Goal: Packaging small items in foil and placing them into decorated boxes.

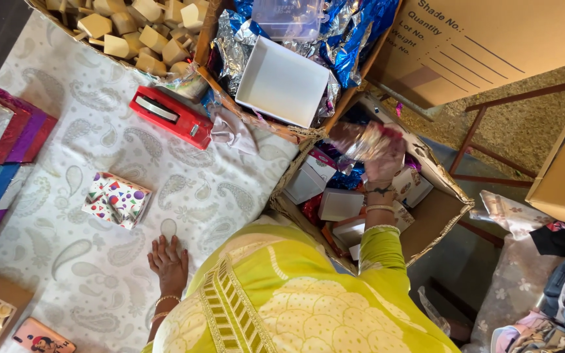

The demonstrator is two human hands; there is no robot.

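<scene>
- Head camera is looking down on a person in a yellow embroidered garment who is leaning over a white cloth with a grey paisley print.
- Left hand is resting palm-down on that soft cloth, fingers laid flat and slightly spread, holding nothing; thin bangles are circling the wrist.
- Right hand is reaching into an open brown cardboard carton on the floor and is gripping a blurred, shiny crinkled bundle of wrapping; the fingers are curling around it, though their exact placing cannot be told through the blur.
- That bundle is sitting above the carton's contents, over several small white square boxes.
- Nearest the left hand, a small square gift box wrapped in white paper with coloured dots and triangles is lying flat on the cloth, apart from the fingers.
- A glossy red plastic tape dispenser is lying further up the cloth.
- Beside it, a second carton is holding an open white cardboard box amid crumpled silver and blue foil.
- Pale wooden house-shaped blocks are piling in a tray at the top.
- Glittery purple and blue flat boxes are stacking at the left edge.
</scene>
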